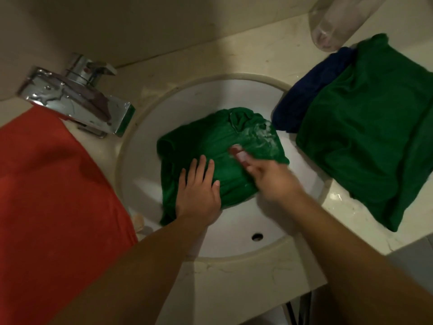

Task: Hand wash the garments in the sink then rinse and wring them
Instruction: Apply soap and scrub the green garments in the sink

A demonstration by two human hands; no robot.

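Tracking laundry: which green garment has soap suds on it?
The crumpled green garment in the sink, streaked with white lather; the folded green garment on the counter shows none.

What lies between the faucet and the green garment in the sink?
Only the rim of the sink and its bare white wall, in the head view; the faucet and the green garment are apart.

a plain beige wall (164, 24) runs behind and meets a cream, marble-look worktop (234, 277) with faint veins and a rounded front edge. a square chrome tap (77, 97) sits on the worktop at the left, catching bright reflections. a clear plastic bottle (337, 22) sits at the back right. drops of water glint on the worktop's right side. the light is dim and warm. a pale grey surface (417, 254) shows past the front edge.
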